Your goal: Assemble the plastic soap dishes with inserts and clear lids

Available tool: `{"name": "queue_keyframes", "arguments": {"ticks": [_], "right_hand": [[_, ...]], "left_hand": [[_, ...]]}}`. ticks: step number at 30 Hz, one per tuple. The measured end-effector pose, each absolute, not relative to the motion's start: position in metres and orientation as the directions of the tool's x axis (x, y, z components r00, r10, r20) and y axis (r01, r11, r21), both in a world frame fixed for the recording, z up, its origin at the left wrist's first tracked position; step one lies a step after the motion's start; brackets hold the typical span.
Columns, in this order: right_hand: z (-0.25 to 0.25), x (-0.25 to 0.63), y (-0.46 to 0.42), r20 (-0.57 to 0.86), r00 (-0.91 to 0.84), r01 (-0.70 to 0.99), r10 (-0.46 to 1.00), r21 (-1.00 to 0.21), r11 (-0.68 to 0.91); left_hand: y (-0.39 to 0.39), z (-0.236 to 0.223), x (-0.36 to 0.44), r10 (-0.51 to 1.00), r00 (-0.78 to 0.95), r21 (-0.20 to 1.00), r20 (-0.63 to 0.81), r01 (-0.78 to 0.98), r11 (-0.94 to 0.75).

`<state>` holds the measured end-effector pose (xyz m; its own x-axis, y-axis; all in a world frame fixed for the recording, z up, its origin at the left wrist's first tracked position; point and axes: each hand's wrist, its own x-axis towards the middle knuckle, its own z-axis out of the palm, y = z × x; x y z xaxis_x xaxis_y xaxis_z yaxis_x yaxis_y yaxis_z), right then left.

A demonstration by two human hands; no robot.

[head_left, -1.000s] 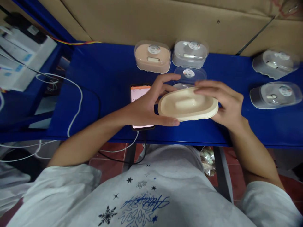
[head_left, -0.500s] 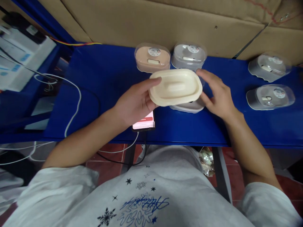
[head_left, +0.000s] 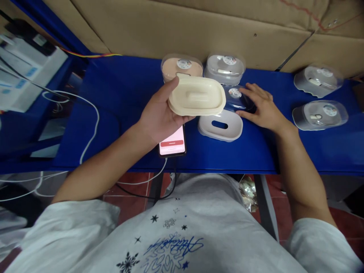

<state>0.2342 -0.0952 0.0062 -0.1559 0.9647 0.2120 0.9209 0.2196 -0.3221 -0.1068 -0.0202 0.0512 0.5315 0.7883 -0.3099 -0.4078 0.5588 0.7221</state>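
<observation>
A blue surface [head_left: 131, 94] is stretching in front of us, and behind it a brown panel [head_left: 156, 30] is standing as a back wall. With our left hand [head_left: 159, 113] we are holding a cream dish [head_left: 199, 96] above the surface. The thumb is pressing on its left rim, and the other fingers are supporting it from below. The hollow side is facing us, showing a raised bar in its middle. Our right hand [head_left: 263, 108] is keeping thumb and fingers apart around the right end of a clear cover [head_left: 236, 94], which is bearing a round sticker. We are not able to tell whether this hand is gripping it firmly.

Just in front of the cover, a pale grey oval piece [head_left: 233, 131] with a long slot is lying flat. Beside it, a phone [head_left: 172, 146] with a lit screen is lying partly under our left hand. Farther back, a peach box [head_left: 170, 66] and a grey box [head_left: 224, 76] are standing side by side, both wearing transparent lids. Well to the right, two more grey boxes [head_left: 320, 117] are standing one behind the other.
</observation>
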Motion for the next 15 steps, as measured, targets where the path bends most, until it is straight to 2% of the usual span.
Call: {"name": "queue_keyframes", "arguments": {"ticks": [3,7,10,13,15], "right_hand": [[0.001,0.234,-0.09,0.242,-0.168,0.877,0.956,-0.405,0.257],[0.008,0.22,-0.095,0.341,-0.045,0.838,0.939,-0.499,0.222],[0.016,0.201,-0.104,0.37,0.0,0.781,0.929,-0.58,0.231],[0.022,0.183,-0.113,0.453,0.01,0.738,0.891,-0.605,0.299],[0.024,0.175,-0.116,0.504,0.04,0.703,0.863,-0.628,0.334]], "left_hand": [[-0.021,0.05,-0.106,0.774,0.55,0.709,-0.314,-0.407,0.576],[-0.021,0.053,-0.105,0.752,0.558,0.674,-0.35,-0.408,0.616],[-0.021,0.054,-0.107,0.74,0.6,0.664,-0.304,-0.424,0.616],[-0.022,0.055,-0.106,0.725,0.639,0.662,-0.256,-0.43,0.614],[-0.023,0.056,-0.105,0.73,0.622,0.664,-0.283,-0.423,0.617]]}}
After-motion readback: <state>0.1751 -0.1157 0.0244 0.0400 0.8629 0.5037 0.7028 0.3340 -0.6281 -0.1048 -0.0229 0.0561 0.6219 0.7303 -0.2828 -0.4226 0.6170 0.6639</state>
